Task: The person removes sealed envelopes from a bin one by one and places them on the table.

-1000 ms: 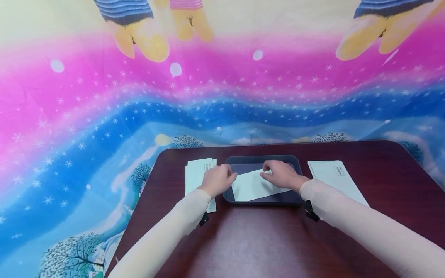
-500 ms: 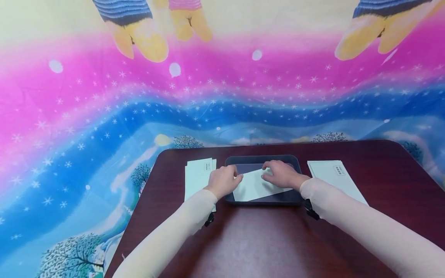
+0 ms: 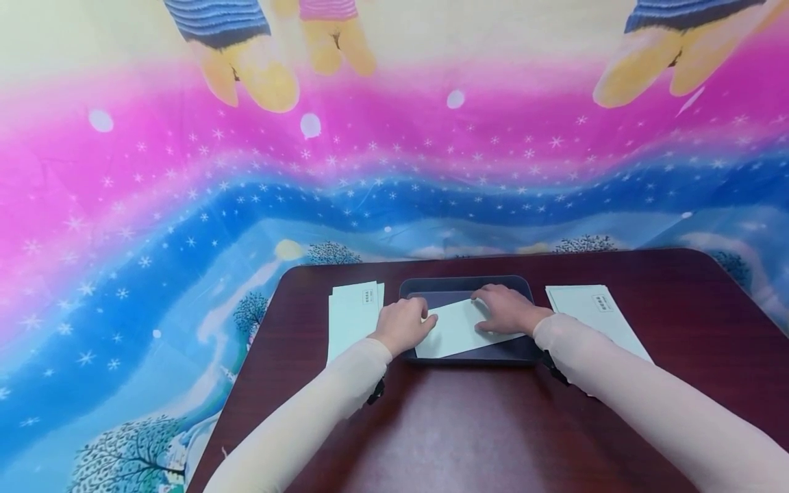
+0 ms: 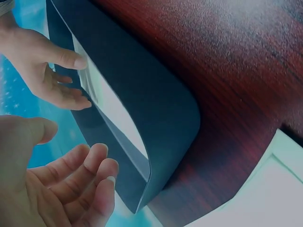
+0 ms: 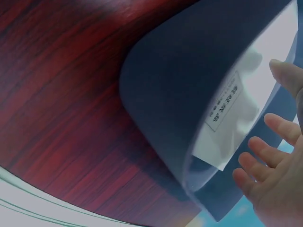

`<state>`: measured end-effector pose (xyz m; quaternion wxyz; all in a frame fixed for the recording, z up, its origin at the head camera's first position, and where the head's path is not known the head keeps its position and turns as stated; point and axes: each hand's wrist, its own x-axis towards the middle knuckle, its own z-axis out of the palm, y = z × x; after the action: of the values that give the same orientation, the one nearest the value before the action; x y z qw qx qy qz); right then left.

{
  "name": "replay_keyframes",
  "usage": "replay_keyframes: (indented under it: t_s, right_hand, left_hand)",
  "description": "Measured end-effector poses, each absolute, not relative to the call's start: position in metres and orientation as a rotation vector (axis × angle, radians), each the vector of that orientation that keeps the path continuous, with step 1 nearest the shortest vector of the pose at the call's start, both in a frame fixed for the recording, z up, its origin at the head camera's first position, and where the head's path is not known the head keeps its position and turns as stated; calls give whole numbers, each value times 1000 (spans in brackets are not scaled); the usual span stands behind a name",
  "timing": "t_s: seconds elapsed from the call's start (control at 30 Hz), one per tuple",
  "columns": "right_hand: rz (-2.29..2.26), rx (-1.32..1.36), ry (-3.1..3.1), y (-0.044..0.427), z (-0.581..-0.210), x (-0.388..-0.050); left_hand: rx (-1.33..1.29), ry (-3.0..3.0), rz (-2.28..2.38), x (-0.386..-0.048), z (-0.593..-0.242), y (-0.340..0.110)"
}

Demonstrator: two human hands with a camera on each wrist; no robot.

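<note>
A pale envelope [image 3: 455, 332] lies slanted in a dark grey tray [image 3: 465, 280]. In the right wrist view, a printed box shows on the envelope [image 5: 246, 101]. My left hand [image 3: 403, 325] is over the tray's left end, near the envelope's left end; the left wrist view shows its fingers [image 4: 98, 152] loosely bent with nothing between them. Above the envelope's right part is my right hand [image 3: 507, 309], thumb and fingers apart. No object is in it in the right wrist view, where its fingers [image 5: 262, 153] spread over the tray's rim.
Left of the tray lies a stack of pale envelopes [image 3: 351, 315], partly behind my left hand and forearm. Another envelope stack [image 3: 588, 322] lies to its right, partly covered by my right sleeve. The dark red wooden table [image 3: 462, 424] ends against a printed cloth [image 3: 394, 157].
My left hand has moved right, from the tray's left edge to over its left end. The right hand's thumb and fingers have spread wider. The envelope has hardly moved.
</note>
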<state>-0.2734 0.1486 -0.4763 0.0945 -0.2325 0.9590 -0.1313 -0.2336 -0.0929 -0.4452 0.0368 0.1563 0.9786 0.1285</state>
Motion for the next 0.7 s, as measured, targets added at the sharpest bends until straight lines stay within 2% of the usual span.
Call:
replay_keyframes:
  t_s: [0.7]
  right_hand:
    - [-311, -700, 2793, 154, -485, -283]
  left_hand:
    - [506, 2997, 317, -234, -453, -84]
